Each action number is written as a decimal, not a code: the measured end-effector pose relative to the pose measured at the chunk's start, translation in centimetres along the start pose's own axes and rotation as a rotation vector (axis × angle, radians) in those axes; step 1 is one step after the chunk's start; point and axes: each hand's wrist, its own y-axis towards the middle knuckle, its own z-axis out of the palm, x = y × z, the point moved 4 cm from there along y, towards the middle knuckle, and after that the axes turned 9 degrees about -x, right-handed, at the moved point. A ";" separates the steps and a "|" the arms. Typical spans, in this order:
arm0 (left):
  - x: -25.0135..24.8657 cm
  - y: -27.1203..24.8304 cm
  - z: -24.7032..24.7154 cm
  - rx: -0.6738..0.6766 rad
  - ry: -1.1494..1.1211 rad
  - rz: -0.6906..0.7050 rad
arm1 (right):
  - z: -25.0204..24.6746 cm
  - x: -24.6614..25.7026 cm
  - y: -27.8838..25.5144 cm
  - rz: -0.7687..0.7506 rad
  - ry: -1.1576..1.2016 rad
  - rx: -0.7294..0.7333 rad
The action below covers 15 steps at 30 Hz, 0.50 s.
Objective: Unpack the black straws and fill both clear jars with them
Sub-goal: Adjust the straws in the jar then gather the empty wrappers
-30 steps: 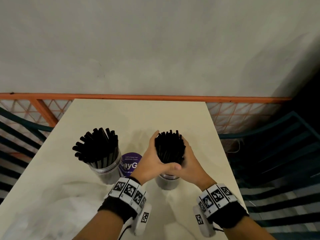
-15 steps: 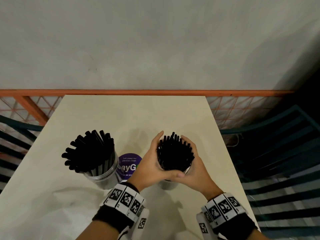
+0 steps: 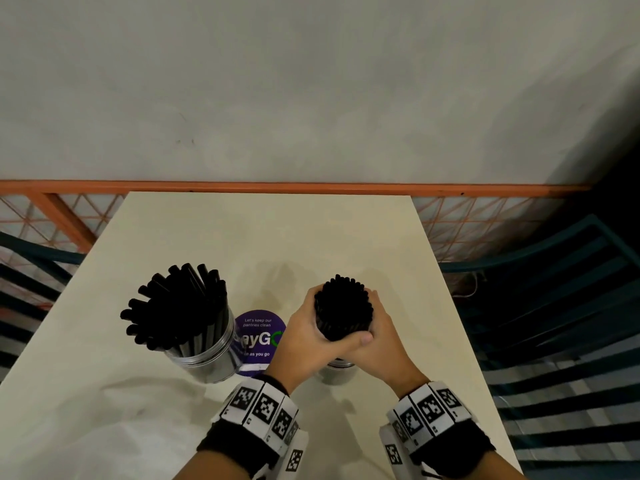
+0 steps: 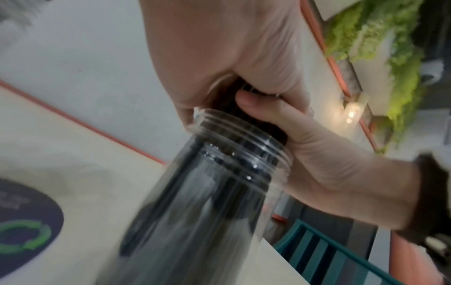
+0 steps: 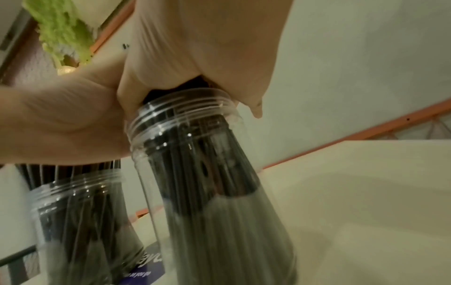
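A round purple sticker [image 3: 260, 336] on the tabletop [image 3: 270, 237] reads "Let's keep our pantries clean", partly hidden "ayG", and "as you go".

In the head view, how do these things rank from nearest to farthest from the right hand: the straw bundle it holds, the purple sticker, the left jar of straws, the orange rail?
1. Straw bundle: gripped by the right hand itself, together with the left hand.
2. Purple sticker: on the table, left of both hands.
3. Left jar of straws: farther left, past the sticker.
4. Orange rail: beyond the table's far edge.
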 end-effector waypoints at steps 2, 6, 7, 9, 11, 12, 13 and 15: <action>0.2 0.0 0.0 -0.010 -0.009 0.003 | -0.1 -0.3 0.0 0.016 0.018 -0.006; 0.8 0.0 0.3 -0.036 0.024 -0.031 | 0.0 -0.2 -0.1 0.059 0.025 -0.004; 1.1 0.1 0.3 -0.035 0.035 -0.042 | 0.1 -0.4 0.0 0.056 0.021 -0.009; 1.1 0.2 0.1 -0.014 0.036 -0.026 | 0.2 -1.3 0.3 0.026 0.039 -0.036; 1.2 0.0 -0.2 0.033 0.030 -0.018 | 0.1 -2.2 0.1 0.018 0.039 -0.062; 1.3 -0.2 -0.5 0.062 0.028 -0.018 | -0.1 -2.5 -0.2 0.005 0.039 -0.064; 1.4 -0.5 -0.9 0.091 0.035 -0.013 | -0.3 -2.6 -0.6 -0.012 0.040 -0.073; 1.8 -1.3 -1.9 0.134 0.076 -0.011 | -0.5 -3.5 -2.2 -0.002 0.051 -0.088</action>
